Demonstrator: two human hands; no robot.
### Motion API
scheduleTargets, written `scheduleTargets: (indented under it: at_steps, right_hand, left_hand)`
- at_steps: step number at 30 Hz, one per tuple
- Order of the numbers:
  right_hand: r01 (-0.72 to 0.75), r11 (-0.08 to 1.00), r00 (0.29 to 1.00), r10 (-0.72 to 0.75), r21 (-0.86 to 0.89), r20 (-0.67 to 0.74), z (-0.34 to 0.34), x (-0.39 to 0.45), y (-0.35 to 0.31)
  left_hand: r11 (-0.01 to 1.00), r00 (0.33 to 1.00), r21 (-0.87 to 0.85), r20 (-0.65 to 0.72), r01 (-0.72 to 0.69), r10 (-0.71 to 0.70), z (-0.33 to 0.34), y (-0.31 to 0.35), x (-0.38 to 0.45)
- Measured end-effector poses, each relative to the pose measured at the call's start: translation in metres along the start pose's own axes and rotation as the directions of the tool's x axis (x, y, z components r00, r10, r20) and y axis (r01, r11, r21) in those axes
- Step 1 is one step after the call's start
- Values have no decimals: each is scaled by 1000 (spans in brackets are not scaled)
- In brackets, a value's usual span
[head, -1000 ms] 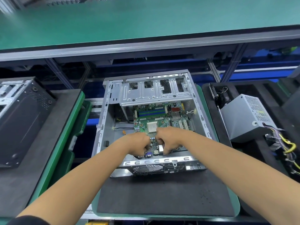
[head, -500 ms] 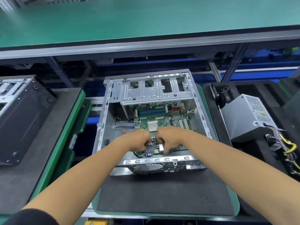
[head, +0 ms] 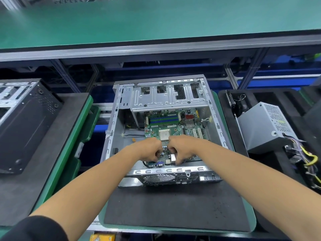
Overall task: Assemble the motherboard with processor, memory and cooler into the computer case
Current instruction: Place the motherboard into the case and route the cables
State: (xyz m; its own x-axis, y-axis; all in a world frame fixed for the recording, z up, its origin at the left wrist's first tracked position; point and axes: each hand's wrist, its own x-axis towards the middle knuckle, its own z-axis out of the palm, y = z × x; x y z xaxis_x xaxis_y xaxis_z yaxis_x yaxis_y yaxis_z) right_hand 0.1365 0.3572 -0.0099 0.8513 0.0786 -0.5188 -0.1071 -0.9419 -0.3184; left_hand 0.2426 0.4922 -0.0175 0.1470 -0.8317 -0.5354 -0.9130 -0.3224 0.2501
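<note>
Centre frame: open computer case (head: 119, 108) on dark mat (head: 173, 206). Left hand (head: 150, 150) and right hand (head: 180, 150) curled, gripping near edge of motherboard (head: 173, 126) inside case. Right of frame: power supply (head: 265, 124) in black tray (head: 225, 105).

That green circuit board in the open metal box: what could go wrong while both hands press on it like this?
The left hand and right hand grip the motherboard near the rear of the case. Its connectors might miss their openings there. The processor is bare, so fingers could touch it. A black cable beside the board might get pinched.
</note>
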Motion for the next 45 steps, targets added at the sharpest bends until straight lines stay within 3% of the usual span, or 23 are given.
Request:
scheduleTargets:
  at_steps: [13,16,18,22,28,32,35,40,43,45]
  right_hand:
    - [-4,1000,1000,4,18,-7,3,1,1]
    - [-22,983,1000,23,182,-1,-1,-2,5]
    - [-32,963,994,58,266,-89,-7,-4,4]
    - [-176,963,894,242,203,-377,-14,-8,11]
    - [-424,901,838,427,88,-339,-9,-8,18]
    - [-549,797,690,602,251,-402,-11,-4,20]
    - [-541,795,690,607,276,-395,-11,-1,19]
    - [-593,774,727,633,222,-266,-7,1,21]
    - [-623,748,715,663,229,-220,-5,3,22]
    - [-649,719,684,695,250,-221,-3,4,24]
  left_hand:
    - [1000,998,-20,-59,-15,14,4,-6,-2]
    - [999,994,-36,-106,6,-10,4,-9,-3]
    - [999,988,-41,-152,26,-32,3,-9,-2]
    - [998,944,-5,-324,68,-66,0,-13,1]
    - [983,913,-76,-362,170,-186,-6,-16,6]
    - [880,797,-278,-380,386,-470,-10,-20,10]
    - [819,769,-401,-330,411,-548,-10,-27,10]
    - [888,835,-333,-344,318,-428,-10,-28,16]
    - [974,913,-125,-342,189,-221,-12,-20,27]
    - [990,926,-21,-350,141,-139,-11,-16,35]
